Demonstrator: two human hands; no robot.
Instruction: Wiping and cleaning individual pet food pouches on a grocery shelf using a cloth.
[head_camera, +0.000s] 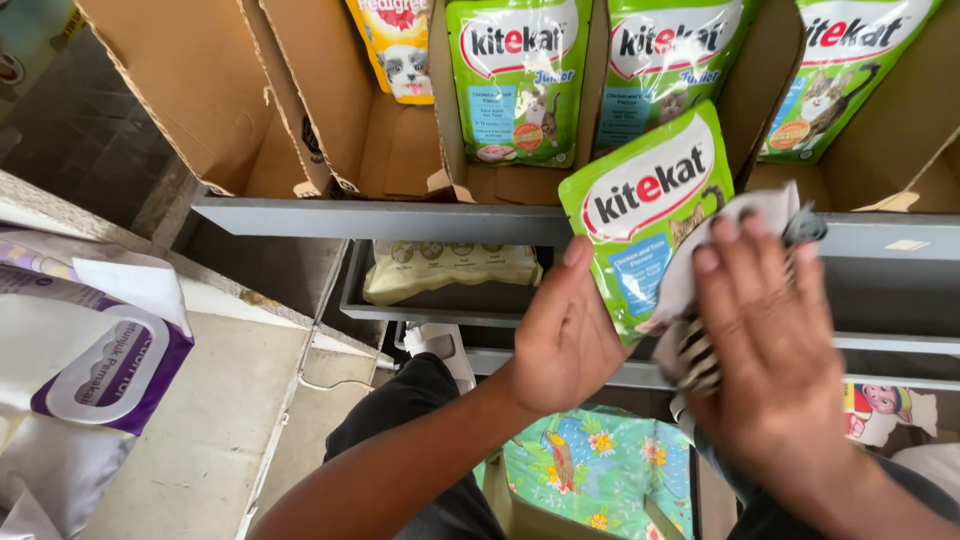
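standing beside the shelf, you see the person's left hand (565, 335) clasping a green pet food pouch (640, 215) from below, thumb up along its left edge and the palm cupped behind its lower corner, so the pouch is lifted clear in front of the grey metal shelf (380, 218) and tilted a little to the right; the right hand (765, 335) is spread flat with the fingers (725, 250) pressing a pale striped cloth (690, 300) against the pouch's lower right face, the cloth bunched under the palm and one corner sticking up past the fingertips; the hand looks blurred, and it is pressing on the cloth rather than clenching around it; behind them, on the shelf, open cardboard trays (400, 140) hold more pouches upright: a yellow pouch (400, 45) on the left, then a green pouch (520, 80), another green one (665, 60) just behind the held pouch, and a third (840, 70) at the far right; on a lower shelf lies a cream-coloured packet (450, 270) on its side; at the left edge a white and purple pack (90, 370) rests on a pale ledge (200, 440); below the hands sits something with a bright green flowered print (590, 470)
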